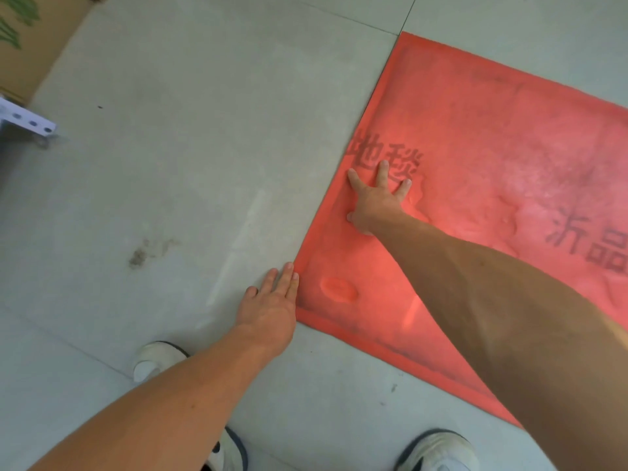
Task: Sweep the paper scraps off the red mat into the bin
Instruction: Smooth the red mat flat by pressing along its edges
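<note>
The red mat [492,147], spread toward 3 o'clock, is being pressed by the right hand [375,202], fingers splayed flat. The left hand [272,307] is being laid flat, fingers straight, at the mat's 7 o'clock edge. No scraps or bin are being shown; strokes are probably best kept low, edgeward.

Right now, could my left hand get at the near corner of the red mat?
Probably yes. The left hand lies flat on the floor, fingertips right beside the edge of the red mat near that corner, with nothing between them. The right hand presses on the mat farther in.
</note>
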The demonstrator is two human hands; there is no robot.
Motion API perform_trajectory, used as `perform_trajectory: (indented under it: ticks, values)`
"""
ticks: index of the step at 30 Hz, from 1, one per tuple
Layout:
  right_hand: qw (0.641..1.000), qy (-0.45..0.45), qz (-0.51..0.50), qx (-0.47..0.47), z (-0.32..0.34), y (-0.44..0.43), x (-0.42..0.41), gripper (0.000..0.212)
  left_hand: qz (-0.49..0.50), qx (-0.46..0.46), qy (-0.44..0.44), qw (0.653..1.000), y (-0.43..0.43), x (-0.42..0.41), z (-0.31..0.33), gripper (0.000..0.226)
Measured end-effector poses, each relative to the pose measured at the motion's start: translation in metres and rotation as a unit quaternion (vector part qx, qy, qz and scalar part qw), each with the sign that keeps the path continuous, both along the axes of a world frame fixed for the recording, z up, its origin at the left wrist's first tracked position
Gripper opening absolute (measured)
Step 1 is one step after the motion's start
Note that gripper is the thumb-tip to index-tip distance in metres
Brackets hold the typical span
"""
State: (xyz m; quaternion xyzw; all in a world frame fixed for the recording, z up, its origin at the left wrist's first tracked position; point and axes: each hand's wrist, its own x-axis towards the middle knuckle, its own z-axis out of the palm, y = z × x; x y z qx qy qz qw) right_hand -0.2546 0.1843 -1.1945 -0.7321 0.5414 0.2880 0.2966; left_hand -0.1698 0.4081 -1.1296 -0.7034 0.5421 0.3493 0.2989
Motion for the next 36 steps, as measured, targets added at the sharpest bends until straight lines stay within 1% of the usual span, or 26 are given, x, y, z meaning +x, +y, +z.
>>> perform_trajectory:
  ticks: [5, 8, 12, 14, 15, 17, 18, 19, 20, 22, 24, 26, 28, 32, 34, 35, 36]
  values:
    - [1.0, 0.002, 0.004, -0.015, -0.004, 0.002, 0.0, 0.105, -0.01, 0.008, -0.006, 1.0, 0.025, -0.001, -0.002, 0.078]
    - [1.0, -0.015, -0.009, -0.024, -0.004, 0.002, -0.001, 0.106, -0.017, 0.027, -0.007, 0.999, 0.039, -0.002, 0.001, 0.079]
    - [0.997, -0.06, -0.039, -0.036, -0.002, 0.0, -0.003, 0.097, -0.057, 0.054, -0.017, 0.997, 0.04, 0.004, 0.007, 0.077]
    - [0.995, -0.077, -0.049, -0.044, 0.004, 0.004, -0.006, 0.092, -0.075, 0.054, -0.025, 0.995, 0.028, 0.01, 0.012, 0.07]
    - [0.993, -0.088, -0.062, -0.045, 0.009, 0.008, -0.008, 0.086, -0.08, 0.039, -0.026, 0.996, 0.02, 0.012, 0.016, 0.06]
    - [0.986, -0.119, -0.103, -0.055, 0.02, 0.019, -0.018, 0.066, -0.11, -0.036, -0.022, 0.993, 0.007, 0.016, 0.02, 0.034]
    - [0.98, -0.145, -0.107, -0.08, 0.023, 0.026, -0.024, 0.056, -0.133, -0.08, -0.012, 0.988, 0.002, 0.018, 0.021, 0.028]
    - [0.973, -0.175, -0.11, -0.106, 0.026, 0.032, -0.032, 0.047, -0.158, -0.112, 0.013, 0.981, -0.001, 0.02, 0.021, 0.027]
    - [0.963, -0.204, -0.121, -0.125, 0.03, 0.038, -0.041, 0.043, -0.184, -0.125, 0.052, 0.973, -0.002, 0.021, 0.018, 0.03]
    - [0.95, -0.235, -0.155, -0.136, 0.037, 0.048, -0.06, 0.044, -0.226, -0.099, 0.126, 0.961, -0.004, 0.015, 0.012, 0.033]
    - [0.942, -0.248, -0.183, -0.131, 0.049, 0.056, -0.079, 0.045, -0.233, -0.037, 0.141, 0.962, -0.006, 0.0, 0.006, 0.033]
    - [0.937, -0.26, -0.198, -0.125, 0.059, 0.064, -0.096, 0.044, -0.21, 0.02, 0.12, 0.97, -0.014, -0.011, 0.002, 0.033]
    - [0.935, -0.255, -0.214, -0.119, 0.064, 0.07, -0.121, 0.041, -0.222, 0.059, 0.101, 0.968, -0.027, -0.022, 0.004, 0.032]
    - [0.945, -0.186, -0.259, -0.075, 0.067, 0.085, -0.178, 0.039, -0.308, 0.153, 0.063, 0.937, -0.05, -0.041, 0.016, 0.034]
    - [0.939, -0.163, -0.293, -0.078, 0.068, 0.096, -0.199, 0.04, -0.345, 0.196, 0.031, 0.917, -0.058, -0.051, 0.019, 0.037]
    - [0.933, -0.156, -0.314, -0.088, 0.067, 0.102, -0.209, 0.04, -0.361, 0.201, 0.018, 0.91, -0.063, -0.057, 0.017, 0.038]
    - [0.926, -0.143, -0.333, -0.101, 0.066, 0.109, -0.218, 0.041, -0.378, 0.183, 0.018, 0.907, -0.068, -0.064, 0.016, 0.038]
